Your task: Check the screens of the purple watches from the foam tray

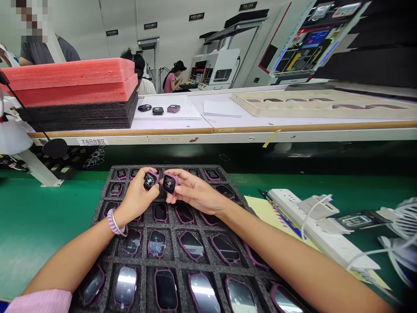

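Observation:
A purple-framed watch (pixel 150 180) with a lit screen is gripped in my left hand (pixel 138 193), near the back of the foam tray. Just right of it, my right hand (pixel 198 191) holds a second purple watch (pixel 170 183), its screen also lit. The two watches are side by side, a small gap between them. Below both hands lies the dark grey foam tray (pixel 169 263), whose compartments hold several purple-framed watches, such as one (pixel 166 289) at the front. Some watches in the back row show lit screens. My forearms hide parts of the tray.
A white power strip (pixel 322 230) with cables lies right of the tray, beside a small fan (pixel 405 221). Red foam blocks (pixel 68 82), three small watches and a beige tray (pixel 293 108) rest on the raised shelf (pixel 182 126). People sit beyond.

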`<move>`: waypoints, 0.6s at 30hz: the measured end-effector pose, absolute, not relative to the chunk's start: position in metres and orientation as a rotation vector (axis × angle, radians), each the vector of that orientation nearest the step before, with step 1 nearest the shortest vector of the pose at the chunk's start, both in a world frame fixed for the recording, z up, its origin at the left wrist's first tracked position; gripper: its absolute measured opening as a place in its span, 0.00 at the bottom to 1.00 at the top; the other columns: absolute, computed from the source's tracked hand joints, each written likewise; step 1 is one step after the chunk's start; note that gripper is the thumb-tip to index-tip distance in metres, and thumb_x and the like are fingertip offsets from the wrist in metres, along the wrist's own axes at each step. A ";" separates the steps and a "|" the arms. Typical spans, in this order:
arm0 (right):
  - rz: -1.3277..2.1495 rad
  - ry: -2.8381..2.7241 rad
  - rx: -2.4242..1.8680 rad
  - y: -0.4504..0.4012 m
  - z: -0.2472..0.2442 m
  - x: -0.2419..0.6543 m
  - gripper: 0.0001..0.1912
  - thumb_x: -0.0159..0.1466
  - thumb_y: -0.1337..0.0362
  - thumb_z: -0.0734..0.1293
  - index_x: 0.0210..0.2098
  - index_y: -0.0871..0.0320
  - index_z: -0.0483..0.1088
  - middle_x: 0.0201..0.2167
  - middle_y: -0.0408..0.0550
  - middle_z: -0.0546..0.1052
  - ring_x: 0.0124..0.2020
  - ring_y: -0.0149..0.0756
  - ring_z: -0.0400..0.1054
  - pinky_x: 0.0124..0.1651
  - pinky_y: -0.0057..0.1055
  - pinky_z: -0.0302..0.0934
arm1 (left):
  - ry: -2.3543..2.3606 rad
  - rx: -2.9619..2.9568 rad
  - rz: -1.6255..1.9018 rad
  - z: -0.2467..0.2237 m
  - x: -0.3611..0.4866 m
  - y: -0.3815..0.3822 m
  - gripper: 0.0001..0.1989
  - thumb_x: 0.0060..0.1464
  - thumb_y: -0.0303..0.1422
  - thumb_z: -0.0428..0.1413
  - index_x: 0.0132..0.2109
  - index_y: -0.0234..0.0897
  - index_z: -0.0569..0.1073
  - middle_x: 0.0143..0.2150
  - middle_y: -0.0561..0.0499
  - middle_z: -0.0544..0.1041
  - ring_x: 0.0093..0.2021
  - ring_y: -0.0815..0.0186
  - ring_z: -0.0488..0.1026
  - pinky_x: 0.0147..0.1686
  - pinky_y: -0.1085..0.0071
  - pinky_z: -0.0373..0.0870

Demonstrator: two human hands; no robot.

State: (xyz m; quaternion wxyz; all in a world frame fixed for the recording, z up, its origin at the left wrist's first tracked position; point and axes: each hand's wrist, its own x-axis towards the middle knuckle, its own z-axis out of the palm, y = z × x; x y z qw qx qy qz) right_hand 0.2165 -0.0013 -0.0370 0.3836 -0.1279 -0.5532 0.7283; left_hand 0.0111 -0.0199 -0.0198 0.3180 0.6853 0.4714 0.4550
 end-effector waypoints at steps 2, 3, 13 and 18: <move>1.852 -1.407 -0.338 -0.002 -0.036 0.217 0.28 0.66 0.57 0.77 0.58 0.57 0.62 0.39 0.47 0.77 0.38 0.36 0.76 0.41 0.29 0.69 | 1.234 1.807 1.187 -0.019 0.011 -0.020 0.19 0.51 0.34 0.54 0.51 0.36 0.68 0.48 0.46 0.74 0.50 0.59 0.70 0.49 0.64 0.67; 1.853 -1.406 -0.345 -0.002 -0.035 0.217 0.29 0.66 0.57 0.78 0.58 0.57 0.63 0.39 0.47 0.76 0.38 0.36 0.76 0.41 0.29 0.69 | 1.229 1.813 1.183 -0.019 0.011 -0.020 0.19 0.51 0.34 0.54 0.51 0.36 0.68 0.48 0.46 0.74 0.50 0.59 0.70 0.49 0.65 0.67; 1.880 -1.435 -0.349 -0.006 -0.033 0.217 0.30 0.65 0.55 0.78 0.57 0.58 0.63 0.40 0.46 0.75 0.36 0.34 0.75 0.40 0.29 0.68 | 1.239 1.834 1.186 -0.015 0.013 -0.024 0.19 0.51 0.36 0.54 0.50 0.35 0.68 0.51 0.43 0.74 0.55 0.56 0.69 0.50 0.63 0.68; 1.864 -1.455 -0.347 -0.006 -0.034 0.217 0.30 0.66 0.55 0.78 0.58 0.59 0.63 0.39 0.46 0.76 0.36 0.34 0.75 0.40 0.29 0.68 | 1.250 1.845 1.186 -0.015 0.013 -0.024 0.18 0.52 0.36 0.55 0.50 0.36 0.69 0.51 0.44 0.75 0.56 0.56 0.70 0.51 0.64 0.69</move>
